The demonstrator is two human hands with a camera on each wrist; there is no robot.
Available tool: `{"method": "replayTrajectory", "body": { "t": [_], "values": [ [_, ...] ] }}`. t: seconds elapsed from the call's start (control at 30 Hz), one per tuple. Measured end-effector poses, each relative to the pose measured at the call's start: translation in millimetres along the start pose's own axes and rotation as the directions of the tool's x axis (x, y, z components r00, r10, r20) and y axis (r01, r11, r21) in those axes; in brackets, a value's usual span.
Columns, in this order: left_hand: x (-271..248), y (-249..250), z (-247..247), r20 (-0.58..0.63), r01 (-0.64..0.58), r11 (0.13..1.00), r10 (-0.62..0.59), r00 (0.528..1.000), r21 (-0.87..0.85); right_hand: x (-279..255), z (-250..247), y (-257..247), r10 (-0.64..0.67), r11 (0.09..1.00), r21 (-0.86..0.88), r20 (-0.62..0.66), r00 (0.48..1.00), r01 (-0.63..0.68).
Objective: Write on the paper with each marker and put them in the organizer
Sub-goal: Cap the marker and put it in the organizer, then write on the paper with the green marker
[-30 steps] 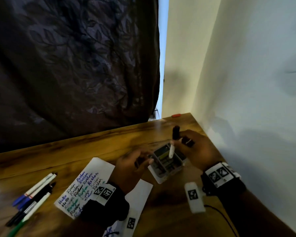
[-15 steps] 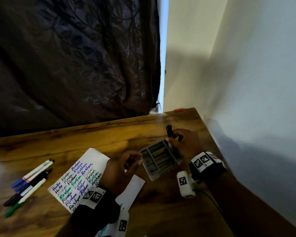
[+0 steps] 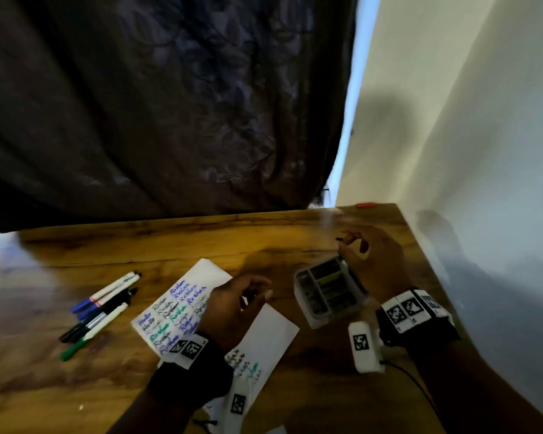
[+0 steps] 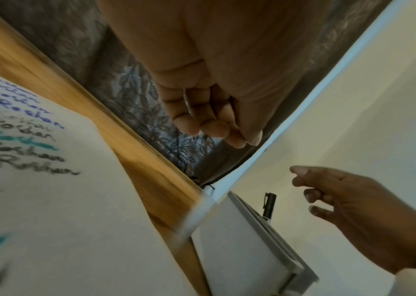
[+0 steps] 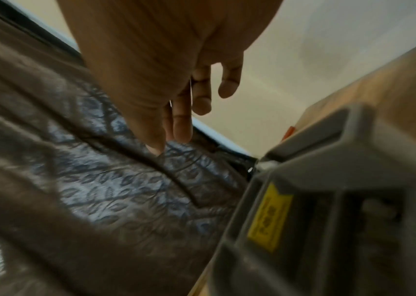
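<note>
A grey organizer [image 3: 299, 278] with several compartments sits on the wooden table near the right wall. A black-capped marker [image 4: 269, 205] stands upright in its far corner. My right hand [image 3: 353, 242] hovers just beside that marker with fingers relaxed and apart, holding nothing; the left wrist view shows a gap between them. My left hand [image 3: 257, 292] hangs loosely curled over the paper [image 3: 268, 332], empty. The paper carries rows of blue, green and black writing. Several more markers [image 3: 101, 308] lie in a bunch at the left.
A white tagged device [image 3: 365, 346] with a cable lies in front of the organizer. The wall runs close along the table's right edge. A dark curtain [image 3: 170, 104] hangs behind the far edge. A small orange object [image 3: 365, 205] sits at the far corner.
My right hand lowered the black-capped marker into the organizer and let go of it. My left hand drew back from the organizer toward the paper.
</note>
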State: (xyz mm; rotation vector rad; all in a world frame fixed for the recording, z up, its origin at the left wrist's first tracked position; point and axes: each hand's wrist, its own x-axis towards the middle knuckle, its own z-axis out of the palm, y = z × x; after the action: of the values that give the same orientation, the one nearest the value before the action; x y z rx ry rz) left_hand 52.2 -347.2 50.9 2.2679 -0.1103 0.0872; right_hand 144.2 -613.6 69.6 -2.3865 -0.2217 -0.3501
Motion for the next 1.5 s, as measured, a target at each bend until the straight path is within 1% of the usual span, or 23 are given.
{"method": "replayTrajectory", "body": {
  "t": [0.07, 0.17, 0.2, 0.27, 0.3, 0.37, 0.43, 0.5, 0.53, 0.57, 0.6, 0.63, 0.7, 0.77, 0.9, 1.0, 1.17, 1.3, 1.33, 1.4, 1.43, 1.47, 1.5],
  "values": [
    [-6, -18, -12, -0.008, 0.033, 0.999, -0.033, 0.999, -0.001, -3, 9, -32, -0.074, 0.997, 0.024, 0.031, 0.997, 0.073],
    [-20, -47, -38, -0.025, 0.089, 0.996, -0.089, 0.996, 0.009, -13, 42, -84, -0.189, 0.980, 0.093, 0.156, 0.970, 0.176],
    [-24, -57, -47, -0.047, 0.112, 0.994, -0.112, 0.993, 0.004, -16, 57, -98, -0.235, 0.970, 0.107, 0.209, 0.949, 0.217],
    [-36, -84, -71, -0.098, 0.188, 0.982, -0.186, 0.978, 0.014, -25, 92, -128, -0.299, 0.954, 0.132, 0.367, 0.881, 0.269],
    [-43, -100, -83, -0.118, 0.234, 0.972, -0.229, 0.966, 0.030, -30, 110, -139, -0.312, 0.950, 0.154, 0.439, 0.842, 0.271],
    [-45, -114, -96, -0.146, 0.300, 0.952, -0.288, 0.946, 0.062, -37, 126, -142, -0.326, 0.945, 0.198, 0.519, 0.790, 0.260],
    [-65, -156, -133, -0.256, 0.417, 0.908, -0.395, 0.883, 0.037, -45, 174, -174, -0.404, 0.914, 0.224, 0.568, 0.717, 0.337],
    [-68, -171, -147, -0.329, 0.515, 0.857, -0.493, 0.805, -0.025, -45, 181, -179, -0.415, 0.909, 0.234, 0.579, 0.702, 0.345],
    [-74, -178, -157, -0.347, 0.538, 0.835, -0.541, 0.766, -0.114, -46, 187, -181, -0.424, 0.905, 0.243, 0.582, 0.694, 0.349],
    [-80, -189, -166, -0.318, 0.580, 0.804, -0.587, 0.745, -0.127, -47, 193, -185, -0.432, 0.902, 0.251, 0.582, 0.689, 0.352],
    [-88, -201, -176, -0.291, 0.620, 0.780, -0.616, 0.733, -0.090, -48, 200, -189, -0.435, 0.900, 0.254, 0.587, 0.683, 0.355],
    [-94, -213, -182, -0.258, 0.668, 0.743, -0.639, 0.724, 0.036, -48, 202, -190, -0.430, 0.902, 0.255, 0.593, 0.681, 0.349],
    [-103, -228, -187, -0.262, 0.712, 0.669, -0.663, 0.701, 0.215, -47, 202, -191, -0.413, 0.911, 0.257, 0.601, 0.684, 0.324],
    [-107, -236, -185, -0.300, 0.701, 0.628, -0.635, 0.712, 0.338, -45, 201, -188, -0.379, 0.925, 0.237, 0.604, 0.701, 0.296],
    [-107, -236, -181, -0.334, 0.675, 0.614, -0.588, 0.737, 0.409, -43, 196, -169, -0.348, 0.938, 0.234, 0.617, 0.706, 0.257],
    [-108, -233, -177, -0.328, 0.633, 0.606, -0.546, 0.771, 0.482, -47, 195, -143, -0.257, 0.964, 0.127, 0.657, 0.708, 0.232],
    [-104, -232, -172, -0.287, 0.584, 0.629, -0.515, 0.808, 0.514, -62, 202, -98, -0.163, 0.967, -0.027, 0.694, 0.701, 0.252],
    [-99, -222, -167, -0.257, 0.572, 0.630, -0.523, 0.813, 0.525, -67, 204, -93, -0.150, 0.967, -0.056, 0.666, 0.731, 0.249],
    [-99, -217, -167, -0.267, 0.572, 0.644, -0.514, 0.815, 0.508, -66, 205, -92, -0.150, 0.970, -0.045, 0.660, 0.736, 0.238],
    [-94, -207, -167, -0.243, 0.536, 0.702, -0.481, 0.842, 0.468, -67, 204, -94, -0.139, 0.970, -0.065, 0.638, 0.757, 0.233],
    [-92, -201, -167, -0.211, 0.499, 0.757, -0.453, 0.866, 0.422, -68, 205, -96, -0.133, 0.972, -0.070, 0.624, 0.770, 0.225],
    [-87, -193, -166, -0.161, 0.431, 0.828, -0.400, 0.902, 0.358, -68, 201, -102, -0.116, 0.983, -0.048, 0.600, 0.792, 0.180],
    [-82, -185, -163, -0.107, 0.350, 0.891, -0.333, 0.937, 0.288, -68, 197, -111, -0.095, 0.995, 0.020, 0.578, 0.810, 0.102]
  ]
}}
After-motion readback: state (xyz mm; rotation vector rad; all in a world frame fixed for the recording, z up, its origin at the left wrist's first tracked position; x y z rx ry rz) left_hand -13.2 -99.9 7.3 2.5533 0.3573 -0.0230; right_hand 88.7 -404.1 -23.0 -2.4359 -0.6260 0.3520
